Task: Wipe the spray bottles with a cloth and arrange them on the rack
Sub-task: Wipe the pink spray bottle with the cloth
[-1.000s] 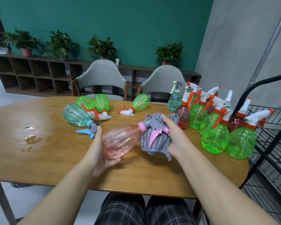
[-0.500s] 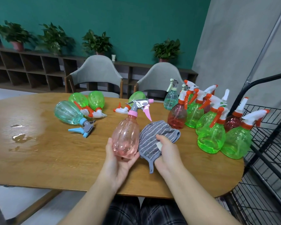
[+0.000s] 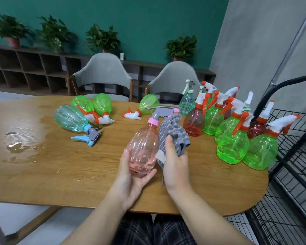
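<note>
My left hand point(image 3: 131, 175) cups the base of a pink spray bottle point(image 3: 143, 147) with a grey and pink trigger head, held nearly upright above the table. My right hand point(image 3: 175, 165) grips a grey striped cloth point(image 3: 171, 135) pressed against the bottle's right side. Several green and red spray bottles point(image 3: 231, 138) stand upright in a cluster at the table's right end. A teal bottle point(image 3: 71, 119) and three green ones point(image 3: 102, 105) lie on their sides at the back left. The black wire rack point(image 3: 293, 156) stands right of the table.
Water puddles point(image 3: 16, 147) sit on the left of the wooden table point(image 3: 60, 174). Two grey chairs point(image 3: 104, 75) stand behind the table. Farther back, a low shelf point(image 3: 25, 68) carries potted plants against the green wall.
The pink bottle went from lying sideways to nearly upright in my left hand. My right hand moved the cloth off the trigger head and down to the bottle's right side.
</note>
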### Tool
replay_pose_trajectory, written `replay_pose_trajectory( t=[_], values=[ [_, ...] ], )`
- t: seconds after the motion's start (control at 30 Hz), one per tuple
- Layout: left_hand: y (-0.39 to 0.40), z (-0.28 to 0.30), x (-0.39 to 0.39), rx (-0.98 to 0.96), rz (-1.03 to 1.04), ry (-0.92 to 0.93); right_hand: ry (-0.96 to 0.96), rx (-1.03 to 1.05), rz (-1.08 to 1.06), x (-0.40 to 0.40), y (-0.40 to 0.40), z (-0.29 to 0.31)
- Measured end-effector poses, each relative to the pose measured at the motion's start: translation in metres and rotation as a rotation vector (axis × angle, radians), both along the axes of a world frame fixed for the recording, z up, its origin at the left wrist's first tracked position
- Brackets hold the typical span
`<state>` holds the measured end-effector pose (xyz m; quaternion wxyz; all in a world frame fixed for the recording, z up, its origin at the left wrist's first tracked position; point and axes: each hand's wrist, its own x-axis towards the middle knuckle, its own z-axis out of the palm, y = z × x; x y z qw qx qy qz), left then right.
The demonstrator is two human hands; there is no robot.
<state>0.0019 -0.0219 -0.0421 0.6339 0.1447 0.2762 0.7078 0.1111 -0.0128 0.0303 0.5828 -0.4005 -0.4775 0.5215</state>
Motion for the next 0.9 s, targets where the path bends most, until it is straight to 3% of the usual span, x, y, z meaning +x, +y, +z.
replay_pose_trajectory(
  t=[0.17, 0.3, 0.33, 0.5, 0.67, 0.9],
  values=[
    [0.002, -0.005, -0.001, 0.043, -0.086, -0.019, -0.294, 0.278, -0.016, -0.018, 0.021, 0.012],
    [0.003, -0.004, 0.000, 0.051, -0.091, -0.050, -0.915, 0.556, 0.111, -0.022, 0.033, -0.006],
    [0.003, -0.003, 0.000, 0.055, -0.090, -0.044, -0.972, 0.600, 0.108, -0.022, 0.032, -0.011],
    [0.002, -0.001, 0.000, 0.075, -0.081, 0.004, -0.898, 0.691, 0.124, -0.018, 0.026, -0.022],
    [0.000, -0.001, -0.003, 0.039, -0.008, -0.062, -0.896, 0.829, 0.197, -0.015, 0.019, -0.032],
    [-0.009, 0.004, -0.003, 0.000, -0.044, -0.091, -0.718, 0.833, 0.336, -0.010, 0.010, -0.045]
  ],
)
